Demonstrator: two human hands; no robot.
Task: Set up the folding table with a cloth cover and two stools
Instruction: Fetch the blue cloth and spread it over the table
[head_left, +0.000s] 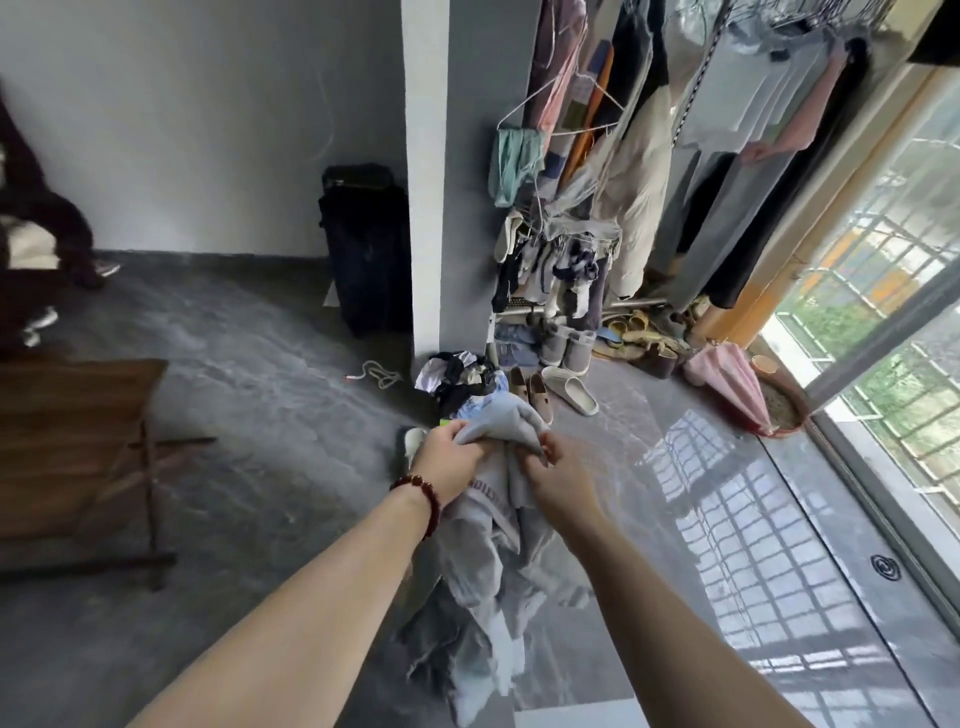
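At the centre of the frame, the left hand (453, 460), a bead bracelet (423, 496) on its wrist, and the right hand (558, 474) both grip the top of a grey cloth (488, 566), fingers curled into its folds. The cloth hangs from them toward the lower centre. The wooden folding table (67, 410) stands at the left edge, well apart. A pile of clothes (460, 376) lies on the floor just beyond the hands, beside slippers (571, 389).

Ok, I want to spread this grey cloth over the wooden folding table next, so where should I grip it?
Probably along its striped edge, from above, one hand toward each corner. The left hand and right hand pinch the grey cloth bunched close together, so the rest hangs crumpled.
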